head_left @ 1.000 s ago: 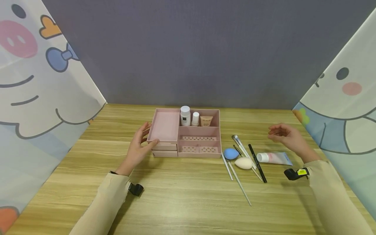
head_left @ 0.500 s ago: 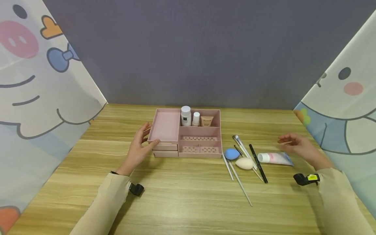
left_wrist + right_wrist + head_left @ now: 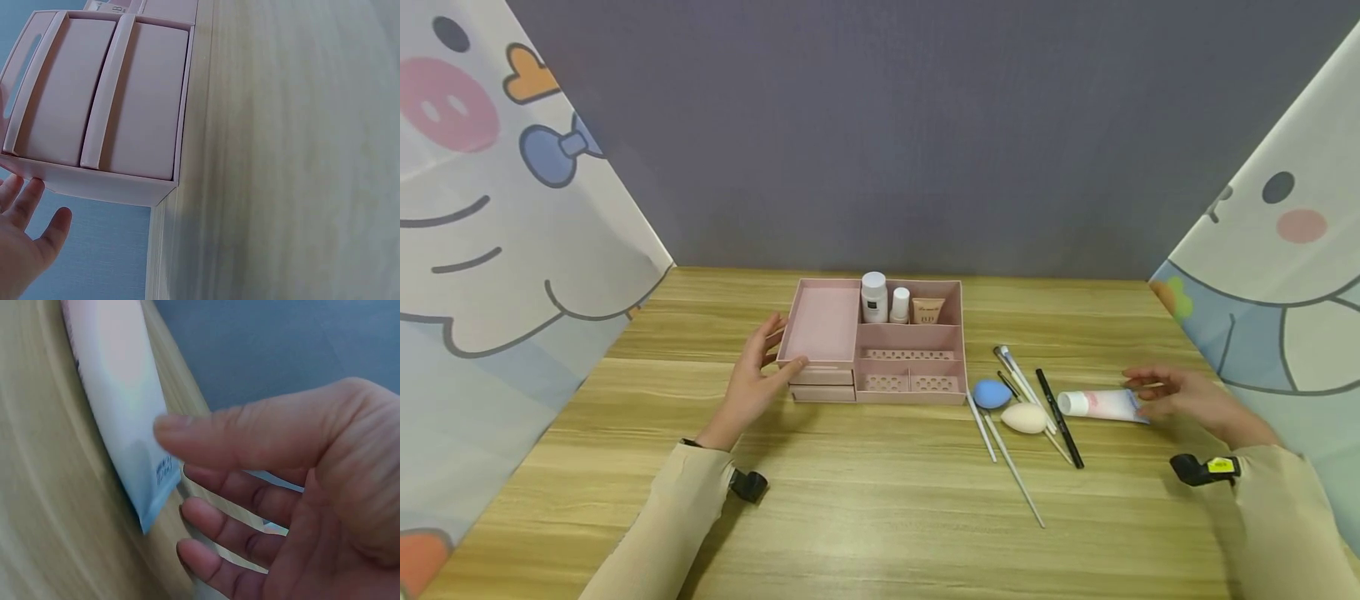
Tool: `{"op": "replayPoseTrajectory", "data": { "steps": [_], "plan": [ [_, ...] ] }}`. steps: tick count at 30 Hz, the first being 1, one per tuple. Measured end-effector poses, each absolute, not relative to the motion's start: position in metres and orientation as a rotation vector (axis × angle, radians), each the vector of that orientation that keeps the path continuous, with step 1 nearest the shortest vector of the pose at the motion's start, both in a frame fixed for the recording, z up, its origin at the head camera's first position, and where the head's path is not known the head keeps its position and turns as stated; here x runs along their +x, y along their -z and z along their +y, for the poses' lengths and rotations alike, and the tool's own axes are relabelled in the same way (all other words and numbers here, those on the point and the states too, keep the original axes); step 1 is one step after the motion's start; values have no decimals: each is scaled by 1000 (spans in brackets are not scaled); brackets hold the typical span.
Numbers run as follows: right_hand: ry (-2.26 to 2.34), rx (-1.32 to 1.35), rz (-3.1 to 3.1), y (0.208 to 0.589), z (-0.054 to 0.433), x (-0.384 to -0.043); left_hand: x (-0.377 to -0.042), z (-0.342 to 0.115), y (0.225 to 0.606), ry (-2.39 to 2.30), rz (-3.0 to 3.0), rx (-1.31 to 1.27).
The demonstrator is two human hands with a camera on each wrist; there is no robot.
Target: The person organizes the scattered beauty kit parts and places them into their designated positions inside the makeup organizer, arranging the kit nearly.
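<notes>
R hand point(image 3: 1191, 403) lower now, v. nr tube point(image 3: 1099, 405).

A booth-like nook; whether in a home or elsewhere cannot be told. A wood-grain table point(image 3: 880, 508) spans the lower frame, a grey wall point(image 3: 925, 133) the top, a cartoon sheet point(image 3: 497, 250) at left, another sheet point(image 3: 1285, 283) at right.

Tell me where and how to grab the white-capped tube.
Pinch the tube by its flat end, probably best from the right: it lies flat, its white cap pointing left toward the black pen, its thin end nearest the right hand.
</notes>
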State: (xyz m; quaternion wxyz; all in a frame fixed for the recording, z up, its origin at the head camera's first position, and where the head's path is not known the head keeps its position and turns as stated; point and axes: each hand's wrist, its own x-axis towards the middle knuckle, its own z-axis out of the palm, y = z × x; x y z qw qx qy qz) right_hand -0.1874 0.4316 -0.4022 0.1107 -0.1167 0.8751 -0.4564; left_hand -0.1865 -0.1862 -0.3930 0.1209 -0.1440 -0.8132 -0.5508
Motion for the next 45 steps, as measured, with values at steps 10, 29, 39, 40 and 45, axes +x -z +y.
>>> {"op": "replayPoseTrajectory", "data": {
  "steps": [10,29,39,40,45],
  "plan": [
    [1010,-421,2749,405,433,-182,-187,-186,393,1588,-2384,-415],
    [1005,-355,2763,405,424,-183,-187,-184,393,1584,-2371,-419],
    [1164,-373,2687,410,428,-182,-187,-185,393,1591,-2379,-415],
    [1181,-379,2686,411,428,-182,-187,-185,393,1592,-2380,-416],
    [1284,-430,2657,414,430,-181,-187,-186,393,1598,-2380,-417]
  ]
}}
